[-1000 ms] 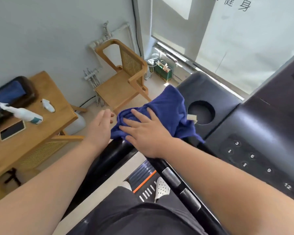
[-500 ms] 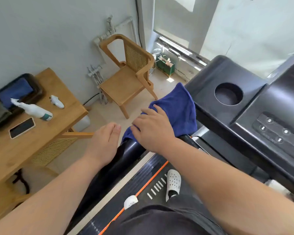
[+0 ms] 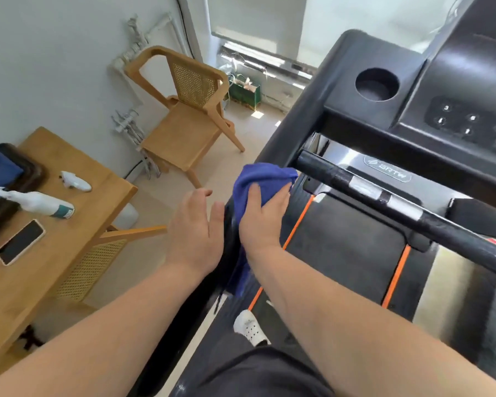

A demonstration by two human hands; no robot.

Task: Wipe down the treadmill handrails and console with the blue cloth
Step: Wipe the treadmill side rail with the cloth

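Observation:
My right hand grips the blue cloth, wrapped over the treadmill's black left handrail; a tail of the cloth hangs below my wrist. Just left of the rail, my left hand hovers with straight fingers and holds nothing. The black console with its number buttons and a round cup holder lies at the upper right. A black crossbar with silver pads runs below the console.
A wooden table at the left carries a white spray bottle, a phone and a dark tray. A wooden cane-back chair stands by the wall. My white shoe is on the belt.
My right hand has slid the cloth down the left handrail toward me, away from the console corner. My left hand stays open beside the rail. The view has tilted down.

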